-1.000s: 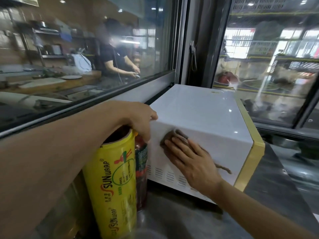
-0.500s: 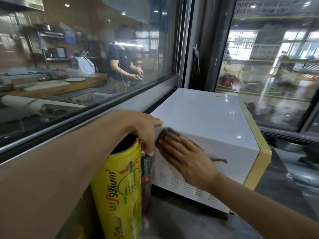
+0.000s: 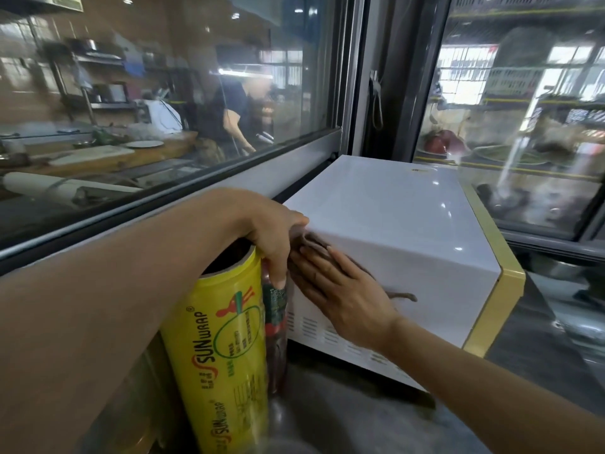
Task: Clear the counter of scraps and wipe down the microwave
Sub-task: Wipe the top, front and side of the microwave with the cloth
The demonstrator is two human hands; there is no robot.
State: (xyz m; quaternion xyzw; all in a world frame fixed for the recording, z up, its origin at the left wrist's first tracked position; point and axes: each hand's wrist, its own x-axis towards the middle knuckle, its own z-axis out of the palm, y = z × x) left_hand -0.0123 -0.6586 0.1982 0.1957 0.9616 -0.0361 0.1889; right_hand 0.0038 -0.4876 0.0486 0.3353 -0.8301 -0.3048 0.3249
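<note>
A white microwave (image 3: 393,208) with a gold front trim stands on the grey counter (image 3: 343,417) in the window corner. My right hand (image 3: 343,290) lies flat on its left side panel, pressing a brown cloth (image 3: 314,240) against it near the rear upper edge; a tail of the cloth sticks out past my palm. My left hand (image 3: 271,231) is closed over the top of a dark bottle (image 3: 276,309), which stands between the microwave and a yellow cling-wrap roll (image 3: 226,339). The two hands touch.
A glass window with a grey sill (image 3: 229,185) runs along the left, right behind the roll and bottle. More glass stands behind and to the right of the microwave. A person works beyond the left pane.
My right hand has slid the cloth left and up along the side panel until it meets my left hand. The left hand stays on the bottle top.
</note>
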